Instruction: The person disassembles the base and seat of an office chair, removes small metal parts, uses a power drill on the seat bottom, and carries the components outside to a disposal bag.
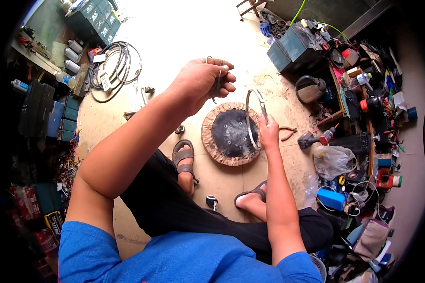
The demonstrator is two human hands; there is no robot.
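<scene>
pale writing marks the fronts of the dark drawers (99, 21) at upper left, in several rows. a white label (105, 81) with fine print lies on the coiled cable (126, 49), too small to read. at lower left, 1 yellow-and-black package (54, 221) carries printed lettering.

there are 2 hands, both raised over the floor (160, 120). the left hand (203, 81) has its fingers curled and pinches 1 thin strand (219, 78); what the strand is made of, i cannot tell. the right hand (268, 133) is grasping 1 pale, shiny ring (262, 104) by its right side. the ring stands nearly on edge above the right part of 1 round pad (229, 134), dark in the middle with a gathered tan rim; whether they touch, i cannot tell.

1 pair of pliers (293, 131) with reddish handles lies right of the pad, and 1 red-and-grey drill (318, 137) beyond it. 2 brown sandals (183, 155) flank the pad's near side. 3 silvery cans (71, 66) stand in a row at left.
</scene>
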